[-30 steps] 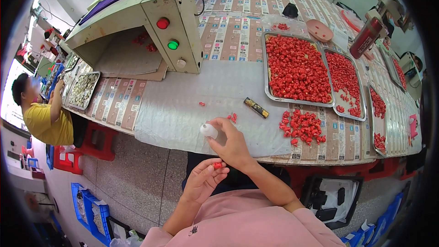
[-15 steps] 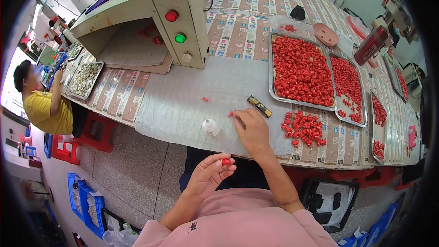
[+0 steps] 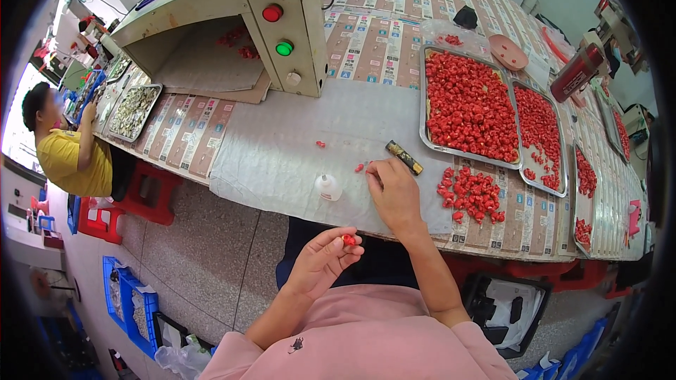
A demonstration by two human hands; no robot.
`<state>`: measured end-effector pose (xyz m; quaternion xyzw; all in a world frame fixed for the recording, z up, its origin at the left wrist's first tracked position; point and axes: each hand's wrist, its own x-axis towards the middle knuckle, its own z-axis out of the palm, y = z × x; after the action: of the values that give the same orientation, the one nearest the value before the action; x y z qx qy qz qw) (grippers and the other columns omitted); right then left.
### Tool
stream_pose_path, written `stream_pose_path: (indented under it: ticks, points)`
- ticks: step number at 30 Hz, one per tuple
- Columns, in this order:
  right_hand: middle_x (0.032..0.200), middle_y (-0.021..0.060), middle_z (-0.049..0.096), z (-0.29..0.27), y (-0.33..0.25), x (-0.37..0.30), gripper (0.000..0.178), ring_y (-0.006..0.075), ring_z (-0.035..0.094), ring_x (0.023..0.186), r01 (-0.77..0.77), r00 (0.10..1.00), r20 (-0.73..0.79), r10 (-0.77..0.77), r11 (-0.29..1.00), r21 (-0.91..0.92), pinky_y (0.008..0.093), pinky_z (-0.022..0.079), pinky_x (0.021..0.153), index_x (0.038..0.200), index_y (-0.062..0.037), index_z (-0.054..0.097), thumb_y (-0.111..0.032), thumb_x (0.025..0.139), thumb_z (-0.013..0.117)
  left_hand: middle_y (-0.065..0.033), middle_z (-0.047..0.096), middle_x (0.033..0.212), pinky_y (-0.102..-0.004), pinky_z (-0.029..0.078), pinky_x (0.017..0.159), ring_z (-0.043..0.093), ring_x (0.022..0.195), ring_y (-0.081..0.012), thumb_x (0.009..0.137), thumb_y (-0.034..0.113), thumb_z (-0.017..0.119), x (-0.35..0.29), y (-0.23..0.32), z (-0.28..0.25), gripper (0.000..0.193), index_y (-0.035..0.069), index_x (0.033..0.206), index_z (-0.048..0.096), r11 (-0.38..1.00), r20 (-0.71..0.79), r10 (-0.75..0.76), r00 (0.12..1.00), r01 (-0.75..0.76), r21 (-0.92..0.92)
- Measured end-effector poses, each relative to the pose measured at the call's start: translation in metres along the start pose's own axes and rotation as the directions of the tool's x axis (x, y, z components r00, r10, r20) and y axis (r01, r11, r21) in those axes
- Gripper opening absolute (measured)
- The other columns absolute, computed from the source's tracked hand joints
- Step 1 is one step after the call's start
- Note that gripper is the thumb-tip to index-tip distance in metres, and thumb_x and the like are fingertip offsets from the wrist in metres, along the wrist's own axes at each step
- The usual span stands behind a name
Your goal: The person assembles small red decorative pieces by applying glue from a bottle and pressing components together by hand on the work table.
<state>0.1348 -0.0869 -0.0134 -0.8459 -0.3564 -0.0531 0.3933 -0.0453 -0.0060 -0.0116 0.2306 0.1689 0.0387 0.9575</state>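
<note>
My left hand (image 3: 322, 262) is held off the table's near edge, thumb and fingers closed on a small glossy red piece (image 3: 348, 240). Over the white sheet (image 3: 267, 141), my right hand (image 3: 394, 193) is low with its fingertips pressed together; whatever they may pinch is hidden or too small to name. Just left of those fingertips lies a tiny red bit (image 3: 360, 167). Another red bit (image 3: 320, 144) rests farther left. A small white squeeze bottle (image 3: 327, 187) stands upright between my hands, and a dark tube with gold markings (image 3: 404, 157) lies beyond my right hand.
A heap of red pieces (image 3: 470, 195) sits to the right, before metal trays (image 3: 424, 127) full of them. At the left stands a beige machine (image 3: 282, 0) with red and green buttons. A person in yellow (image 3: 74, 162) sits far left. A dark red flask (image 3: 577, 74) stands at right.
My right hand's fingertips have drawn slightly right, leaving the tiny red bit apart from them. My left hand still holds its red piece. The whole view has shifted a little.
</note>
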Motion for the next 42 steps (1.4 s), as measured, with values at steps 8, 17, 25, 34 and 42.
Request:
stream_pose_path:
  ticks: [8, 17, 25, 34, 42]
  points:
    - [0.085, 0.0097, 0.057, -0.033, -0.018, -0.027, 0.008, 0.02, 0.057, 0.073, -0.121, 0.987, 0.148, 0.064, 0.902, 0.415, 0.0297, 0.046, 0.064, 0.09, -0.001, 0.059, -0.004, 0.083, 0.058, -0.0117, 0.063, 0.104, -0.0326, 0.052, 0.083, 0.063, 0.091, -0.0198, 0.092, 0.012, 0.053, 0.003, -0.004, -0.006, 0.027, 0.001, 0.117, 0.055, 0.999, -0.039, 0.049, 0.998, -0.049, 0.01]
    - [0.088, 0.0094, 0.059, -0.046, -0.038, -0.073, 0.012, 0.0168, 0.06, 0.071, -0.189, 0.961, 0.277, 0.023, 0.784, 0.591, 0.0253, 0.047, 0.063, 0.096, -0.001, 0.061, -0.008, 0.087, 0.059, -0.0085, 0.062, 0.104, -0.0299, 0.051, 0.087, 0.061, 0.095, -0.0169, 0.091, 0.008, 0.056, 0.009, -0.01, 0.005, 0.025, -0.001, 0.114, 0.057, 0.977, -0.051, 0.12, 0.991, -0.109, 0.186]
    - [0.086, 0.0096, 0.061, -0.046, -0.033, -0.076, 0.011, 0.0172, 0.061, 0.073, -0.24, 0.963, 0.249, 0.103, 0.749, 0.618, 0.0253, 0.047, 0.064, 0.093, -0.0016, 0.062, -0.008, 0.084, 0.062, -0.008, 0.062, 0.103, -0.0276, 0.05, 0.086, 0.061, 0.095, -0.0151, 0.088, 0.002, 0.058, 0.009, -0.011, 0.008, 0.025, -0.001, 0.112, 0.059, 0.924, -0.036, 0.185, 0.982, -0.162, 0.346]
    - [0.086, 0.01, 0.061, -0.047, -0.029, -0.079, 0.01, 0.0193, 0.061, 0.075, -0.252, 0.958, 0.264, 0.109, 0.757, 0.603, 0.027, 0.047, 0.066, 0.092, -0.0016, 0.062, -0.008, 0.084, 0.063, -0.0067, 0.059, 0.101, -0.0244, 0.048, 0.083, 0.058, 0.093, -0.0131, 0.086, 0.0, 0.06, 0.01, -0.01, 0.012, 0.02, -0.001, 0.105, 0.064, 0.866, -0.022, 0.217, 0.976, -0.182, 0.465]
    - [0.085, 0.0085, 0.061, -0.048, -0.028, -0.08, 0.01, 0.0179, 0.059, 0.074, -0.249, 0.96, 0.259, 0.11, 0.762, 0.598, 0.0265, 0.047, 0.065, 0.091, -0.0017, 0.063, -0.007, 0.082, 0.064, -0.0058, 0.059, 0.1, -0.0226, 0.047, 0.081, 0.057, 0.092, -0.0119, 0.084, -0.001, 0.061, 0.01, -0.01, 0.011, 0.021, 0.002, 0.104, 0.066, 0.777, 0.017, 0.274, 0.962, -0.232, 0.585]
